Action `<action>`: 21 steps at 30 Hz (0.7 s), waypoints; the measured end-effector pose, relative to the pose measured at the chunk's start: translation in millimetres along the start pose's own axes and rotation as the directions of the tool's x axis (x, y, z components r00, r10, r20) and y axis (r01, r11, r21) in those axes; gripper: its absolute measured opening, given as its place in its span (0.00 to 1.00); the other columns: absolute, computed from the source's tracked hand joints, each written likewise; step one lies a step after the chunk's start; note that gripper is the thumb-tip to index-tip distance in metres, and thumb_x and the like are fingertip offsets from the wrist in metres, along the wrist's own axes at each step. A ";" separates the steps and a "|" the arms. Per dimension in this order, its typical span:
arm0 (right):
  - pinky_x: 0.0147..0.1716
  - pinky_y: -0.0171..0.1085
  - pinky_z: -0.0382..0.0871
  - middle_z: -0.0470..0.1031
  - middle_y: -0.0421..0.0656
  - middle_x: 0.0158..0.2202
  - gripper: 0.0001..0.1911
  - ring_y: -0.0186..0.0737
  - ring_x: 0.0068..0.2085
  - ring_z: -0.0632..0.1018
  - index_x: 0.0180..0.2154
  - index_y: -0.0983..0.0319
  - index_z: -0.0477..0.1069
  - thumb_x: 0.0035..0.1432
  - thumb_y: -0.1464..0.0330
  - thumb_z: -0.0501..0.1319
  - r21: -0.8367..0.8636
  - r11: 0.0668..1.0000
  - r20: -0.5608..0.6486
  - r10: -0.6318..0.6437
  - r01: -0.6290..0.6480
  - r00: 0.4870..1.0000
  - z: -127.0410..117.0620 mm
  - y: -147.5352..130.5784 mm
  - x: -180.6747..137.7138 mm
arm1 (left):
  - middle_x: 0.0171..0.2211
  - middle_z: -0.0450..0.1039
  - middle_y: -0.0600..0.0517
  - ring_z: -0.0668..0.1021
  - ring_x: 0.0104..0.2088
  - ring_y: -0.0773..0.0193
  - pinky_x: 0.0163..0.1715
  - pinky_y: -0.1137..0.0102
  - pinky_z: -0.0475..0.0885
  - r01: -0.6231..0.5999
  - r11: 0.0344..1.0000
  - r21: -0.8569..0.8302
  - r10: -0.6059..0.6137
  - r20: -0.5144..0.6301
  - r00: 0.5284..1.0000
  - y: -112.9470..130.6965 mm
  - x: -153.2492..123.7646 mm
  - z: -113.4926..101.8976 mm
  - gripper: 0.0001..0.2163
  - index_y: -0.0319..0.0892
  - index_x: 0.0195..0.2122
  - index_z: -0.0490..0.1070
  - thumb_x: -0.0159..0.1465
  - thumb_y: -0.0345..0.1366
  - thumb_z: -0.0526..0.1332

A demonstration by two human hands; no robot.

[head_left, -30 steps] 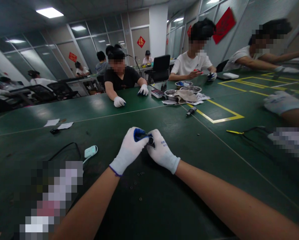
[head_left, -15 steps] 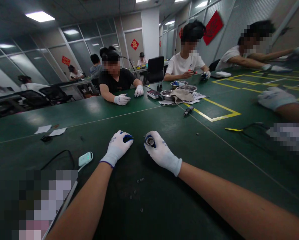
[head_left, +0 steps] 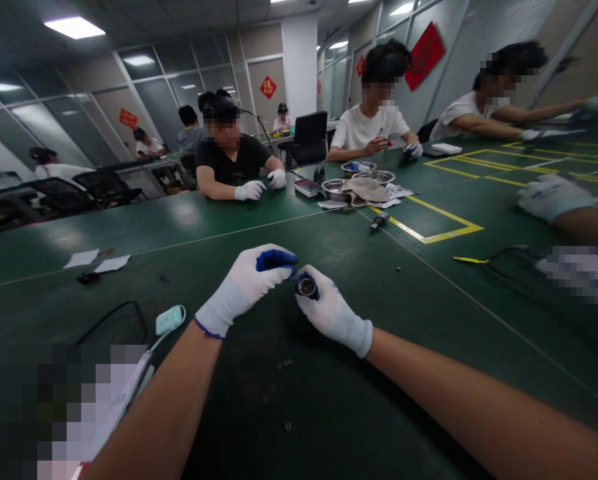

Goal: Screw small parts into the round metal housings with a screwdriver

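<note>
My right hand (head_left: 333,310), in a white glove with blue-coated fingers, is wrapped round a dark cylindrical part (head_left: 307,287). The part's round, metal-rimmed, hollow end faces up toward me. Just to its left is my left hand (head_left: 251,280), gloved alike. Its thumb and fingertips come together in a pinch close to the part; whatever is between them is too small to make out. Several small metal rings (head_left: 288,426) lie scattered on the green table (head_left: 359,413) between my forearms. One more small ring (head_left: 398,269) rests to the right.
Metal bowls (head_left: 335,189) with a cloth (head_left: 369,190) stand farther back, a dark metal part (head_left: 379,222) in front of them. A white device (head_left: 170,320) with a cable lies left. Co-workers sit across the table; another person's gloved hand (head_left: 556,195) is at right.
My left hand has lifted and moved right, close to the part in my right hand. The right hand has shifted slightly right and still holds the part.
</note>
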State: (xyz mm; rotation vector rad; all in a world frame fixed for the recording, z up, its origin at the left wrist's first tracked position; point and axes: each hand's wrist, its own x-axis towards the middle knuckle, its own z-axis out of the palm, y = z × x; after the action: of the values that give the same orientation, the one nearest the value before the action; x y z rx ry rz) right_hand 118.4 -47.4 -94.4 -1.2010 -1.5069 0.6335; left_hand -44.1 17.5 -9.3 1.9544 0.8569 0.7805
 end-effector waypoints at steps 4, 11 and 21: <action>0.29 0.36 0.64 0.66 0.36 0.27 0.06 0.37 0.29 0.69 0.30 0.57 0.61 0.54 0.68 0.59 0.014 0.999 -0.013 -0.042 0.042 0.999 0.6 -4.1 -0.3 | 0.39 0.81 0.50 0.82 0.41 0.58 0.48 0.62 0.78 -0.051 0.988 0.146 0.026 0.169 0.985 13.4 -6.1 5.1 0.05 0.43 0.37 0.82 0.60 0.34 0.68; 0.30 0.37 0.64 0.69 0.38 0.29 0.05 0.38 0.30 0.71 0.31 0.57 0.61 0.55 0.68 0.59 -0.010 0.998 -0.006 -0.069 0.069 0.998 1.9 -7.6 -2.1 | 0.38 0.75 0.50 0.78 0.39 0.59 0.41 0.66 0.76 -0.110 0.919 0.378 0.031 0.209 0.977 12.7 -8.2 17.6 0.04 0.44 0.32 0.83 0.60 0.34 0.66; 0.32 0.38 0.67 0.71 0.39 0.32 0.06 0.39 0.33 0.73 0.33 0.57 0.62 0.56 0.69 0.60 -0.015 0.993 0.056 -0.119 0.120 0.991 5.3 -4.8 -3.4 | 0.38 0.76 0.51 0.79 0.39 0.57 0.45 0.65 0.75 -0.105 0.863 0.494 0.010 0.191 0.981 23.7 -14.7 13.3 0.02 0.46 0.30 0.81 0.59 0.35 0.68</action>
State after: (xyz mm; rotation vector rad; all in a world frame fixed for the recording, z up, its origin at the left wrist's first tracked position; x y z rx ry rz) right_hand 111.5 -51.1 -93.2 -1.1059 -1.6217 0.5775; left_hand -35.8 -9.9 2.4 2.4778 0.9602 0.4182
